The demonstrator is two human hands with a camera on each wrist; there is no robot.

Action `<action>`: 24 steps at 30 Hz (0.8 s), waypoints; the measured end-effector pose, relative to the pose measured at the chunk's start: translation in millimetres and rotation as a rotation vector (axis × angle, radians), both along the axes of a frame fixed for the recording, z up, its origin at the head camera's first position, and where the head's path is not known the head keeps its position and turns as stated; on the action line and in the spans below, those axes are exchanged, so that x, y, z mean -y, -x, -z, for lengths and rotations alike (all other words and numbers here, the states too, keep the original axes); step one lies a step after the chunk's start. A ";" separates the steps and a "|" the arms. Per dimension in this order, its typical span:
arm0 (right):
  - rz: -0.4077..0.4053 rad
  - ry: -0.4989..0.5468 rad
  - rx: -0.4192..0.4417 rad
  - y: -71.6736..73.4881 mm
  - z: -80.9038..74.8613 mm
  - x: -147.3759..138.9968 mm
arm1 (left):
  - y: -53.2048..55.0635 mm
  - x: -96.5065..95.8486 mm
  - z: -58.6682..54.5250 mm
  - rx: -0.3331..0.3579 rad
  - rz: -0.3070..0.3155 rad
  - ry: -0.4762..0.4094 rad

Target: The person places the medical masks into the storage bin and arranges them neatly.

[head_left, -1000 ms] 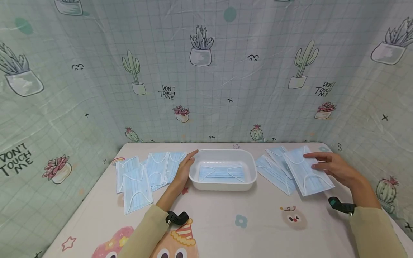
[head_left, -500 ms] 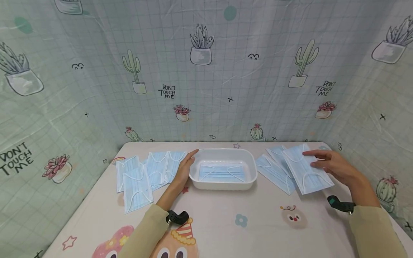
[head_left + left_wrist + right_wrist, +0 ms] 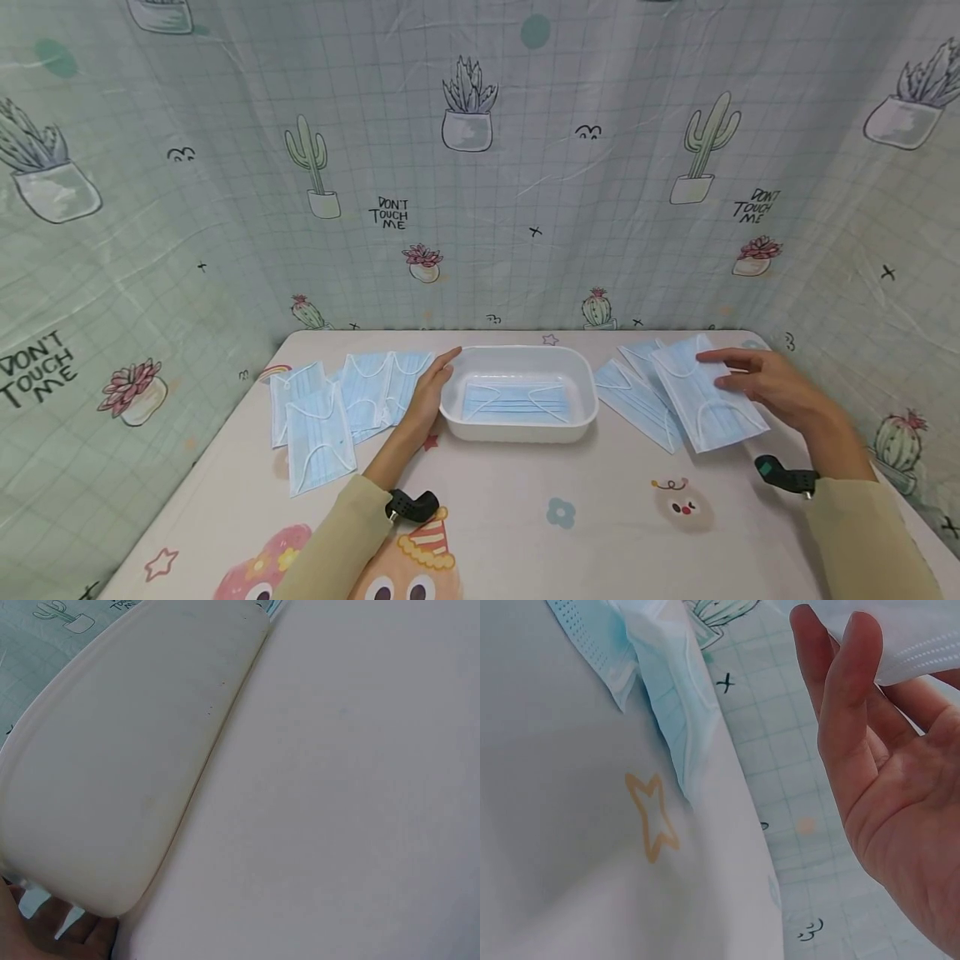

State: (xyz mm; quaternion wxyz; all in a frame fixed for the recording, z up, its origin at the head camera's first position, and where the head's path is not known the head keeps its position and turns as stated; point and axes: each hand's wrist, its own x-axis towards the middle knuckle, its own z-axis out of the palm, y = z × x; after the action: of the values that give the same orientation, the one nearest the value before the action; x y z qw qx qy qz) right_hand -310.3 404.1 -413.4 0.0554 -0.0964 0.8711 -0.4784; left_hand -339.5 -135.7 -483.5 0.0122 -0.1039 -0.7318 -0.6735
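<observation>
My right hand (image 3: 783, 390) pinches a light blue face mask (image 3: 708, 400) by its right side, above the right end of the table. In the right wrist view, part of the held mask (image 3: 922, 637) shows behind the fingertips. Under and left of it, other masks (image 3: 637, 404) lie overlapping. A white plastic tub (image 3: 517, 433) stands mid-table with a face mask (image 3: 516, 402) lying flat inside. Along the tub's left wall rests my left hand (image 3: 429, 396), fingers mostly straight, touching near the rim. The left wrist view shows the tub's outer wall (image 3: 127, 765) with several fingers against its end.
Several more face masks (image 3: 322, 442) lie spread left of my left hand, some overlapping. A pale cloth with cartoon prints covers the table (image 3: 600, 533). A cactus-print curtain (image 3: 525, 192) encloses the back and sides.
My right hand has shifted slightly left with the mask, which now covers a little more of the masks beneath. The left hand and the tub stay in place.
</observation>
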 end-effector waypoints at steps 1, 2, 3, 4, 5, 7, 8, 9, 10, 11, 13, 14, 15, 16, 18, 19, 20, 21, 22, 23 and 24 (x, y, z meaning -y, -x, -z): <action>-0.004 0.002 -0.006 -0.3 -0.7 1.1 | 0.2 0.2 0.1 0.001 -0.002 0.002; -0.003 0.005 -0.011 -0.3 -1.3 2.1 | 0.3 0.3 0.1 0.002 -0.004 0.005; -0.011 0.005 -0.020 -0.3 -1.8 3.1 | 0.1 0.5 -0.1 0.001 -0.004 0.008; -0.012 0.005 -0.026 -0.4 -2.4 3.9 | 0.3 0.7 0.0 0.002 -0.005 0.009; -0.015 0.008 -0.030 -0.8 -3.3 5.3 | 0.5 0.9 0.1 0.003 -0.007 0.009; -0.014 0.013 -0.034 -1.0 -4.8 7.7 | 0.6 1.2 0.1 0.004 -0.005 0.011; -0.014 0.014 -0.037 -1.0 -5.6 8.6 | 0.7 1.3 0.2 0.004 -0.004 0.008; -0.017 0.014 -0.037 -1.4 -6.6 9.7 | 0.6 1.4 0.3 0.004 -0.003 0.007; -0.014 0.016 -0.037 -1.7 -7.5 10.8 | 0.8 1.5 0.5 0.005 -0.003 0.005; -0.019 0.018 -0.040 -1.9 -8.4 11.7 | 0.7 1.5 0.4 0.004 -0.002 0.003; -0.023 0.023 -0.046 -1.9 -9.8 13.0 | 0.2 1.4 0.3 0.003 0.002 0.004; -0.026 0.026 -0.051 -1.7 -10.2 13.5 | 0.2 1.4 0.3 0.002 0.002 0.003; -0.034 0.029 -0.056 -1.6 -10.6 14.1 | 0.1 1.3 0.3 0.001 0.003 0.004; -0.037 0.036 -0.060 -1.3 -10.9 14.5 | 0.1 1.2 0.3 0.000 0.003 0.003; -0.045 0.054 -0.065 -0.9 -11.2 15.3 | 0.2 0.9 0.6 -0.001 0.001 0.001; -0.049 0.061 -0.070 -1.0 -11.3 15.7 | 0.4 0.8 0.8 -0.001 0.000 0.000; -0.053 0.068 -0.075 -1.1 -11.4 16.0 | 0.3 0.7 0.9 -0.001 0.000 0.000; -0.058 0.076 -0.079 -1.4 -11.6 16.5 | 0.1 0.5 0.9 0.000 0.000 0.000; -0.058 0.084 -0.084 -1.8 -11.7 17.1 | 0.1 0.5 1.1 0.000 0.000 0.001; -0.061 0.091 -0.089 -2.1 -11.9 17.7 | 0.0 0.4 1.2 -0.001 0.001 0.003; -0.062 0.093 -0.095 -2.4 -11.9 18.2 | -0.1 0.4 1.2 0.000 0.001 0.003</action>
State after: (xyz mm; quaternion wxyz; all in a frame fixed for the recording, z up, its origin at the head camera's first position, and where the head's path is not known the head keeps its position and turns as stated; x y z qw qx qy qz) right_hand -308.0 385.9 -401.5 0.0241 -0.1482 0.8461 -0.5115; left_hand -339.4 -136.0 -484.7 0.0116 -0.1040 -0.7329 -0.6723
